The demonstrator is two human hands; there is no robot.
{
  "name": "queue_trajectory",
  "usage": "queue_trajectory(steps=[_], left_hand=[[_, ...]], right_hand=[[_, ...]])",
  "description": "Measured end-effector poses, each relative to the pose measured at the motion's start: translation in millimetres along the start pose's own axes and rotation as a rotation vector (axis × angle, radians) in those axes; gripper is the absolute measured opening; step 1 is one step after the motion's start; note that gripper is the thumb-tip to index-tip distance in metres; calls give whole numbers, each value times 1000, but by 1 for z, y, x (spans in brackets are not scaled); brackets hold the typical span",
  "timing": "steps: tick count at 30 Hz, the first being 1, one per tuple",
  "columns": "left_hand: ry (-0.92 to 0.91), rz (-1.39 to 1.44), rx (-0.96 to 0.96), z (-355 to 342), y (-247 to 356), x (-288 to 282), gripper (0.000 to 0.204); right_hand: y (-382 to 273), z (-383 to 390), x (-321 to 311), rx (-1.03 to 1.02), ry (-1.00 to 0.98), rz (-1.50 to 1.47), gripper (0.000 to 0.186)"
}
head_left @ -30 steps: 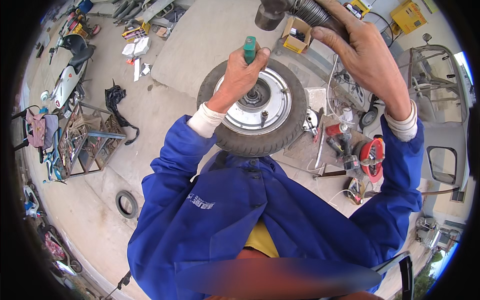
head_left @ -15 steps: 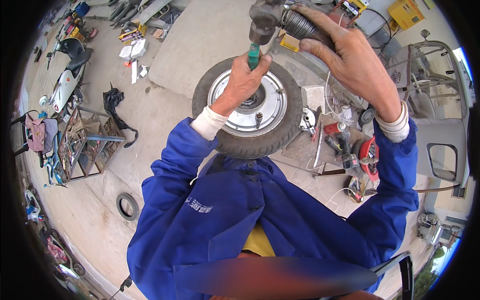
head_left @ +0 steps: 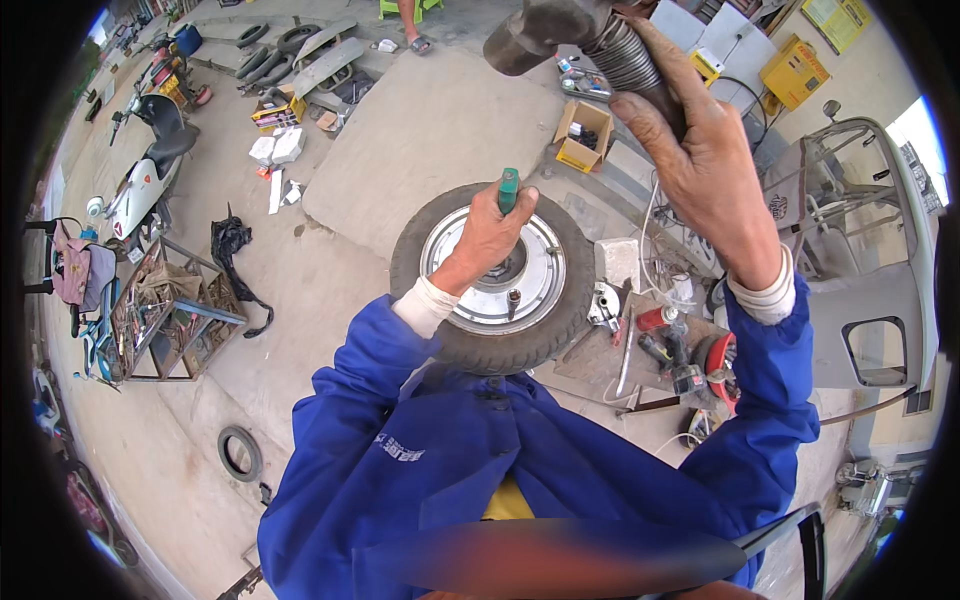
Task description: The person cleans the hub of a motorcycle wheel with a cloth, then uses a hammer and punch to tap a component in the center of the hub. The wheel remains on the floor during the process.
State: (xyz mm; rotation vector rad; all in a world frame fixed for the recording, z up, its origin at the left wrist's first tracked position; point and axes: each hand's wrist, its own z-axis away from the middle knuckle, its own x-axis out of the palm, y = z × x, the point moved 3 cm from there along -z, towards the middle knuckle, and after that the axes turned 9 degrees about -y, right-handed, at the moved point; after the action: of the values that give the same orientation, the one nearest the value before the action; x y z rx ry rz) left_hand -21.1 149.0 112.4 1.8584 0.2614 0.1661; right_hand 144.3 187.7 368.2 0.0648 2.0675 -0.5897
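A wheel with a black tyre (head_left: 412,262) and a silver hub (head_left: 548,285) lies flat in front of me. Over the hub, my left hand (head_left: 482,243) is wrapped round a tool with a green handle (head_left: 509,188), its top sticking up past the thumb. The tool's lower end is hidden by the hand. Up and to the right, my right hand (head_left: 708,168) grips a hammer by its ribbed, coil-like handle (head_left: 622,55). The dark metal hammer head (head_left: 530,40) is raised, apart from the green handle. A small dark metal fitting (head_left: 514,298) stands on the hub's near side.
Right of the wheel, a metal plate (head_left: 590,352) bears a red can (head_left: 655,318) and a cordless drill (head_left: 684,368). An open yellow carton (head_left: 580,153) stands beyond. A tool rack (head_left: 190,310) and scooter (head_left: 150,185) are at left; another person's foot (head_left: 420,45) shows at top.
The hammer head has come up, away from the green handle. The view has tilted, bringing in more ground and another person's foot at the top. My left hand keeps its grip.
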Motion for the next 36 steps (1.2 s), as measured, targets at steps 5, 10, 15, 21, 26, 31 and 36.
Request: queue_trajectory(steps=[5,10,15,21,26,31,36], left_hand=[[19,33,-24,2,5,-7,33],[31,100,92,16,38,-11,32],[-39,500,299,27,106,19,28],[-99,803,-76,62,82,90,17],[-136,774,-299,78,31,153,16],[-370,425,-240,85,3,187,23],[-457,298,-339,97,-5,199,26]], right_hand=[[9,7,15,-3,-408,330,53],[25,43,5,154,-191,7,50],[40,131,30,439,37,-402,60],[61,229,106,596,189,-976,54],[93,311,141,800,262,-1002,53],[152,406,160,1214,54,-453,47],[190,495,230,1313,-10,46,49]])
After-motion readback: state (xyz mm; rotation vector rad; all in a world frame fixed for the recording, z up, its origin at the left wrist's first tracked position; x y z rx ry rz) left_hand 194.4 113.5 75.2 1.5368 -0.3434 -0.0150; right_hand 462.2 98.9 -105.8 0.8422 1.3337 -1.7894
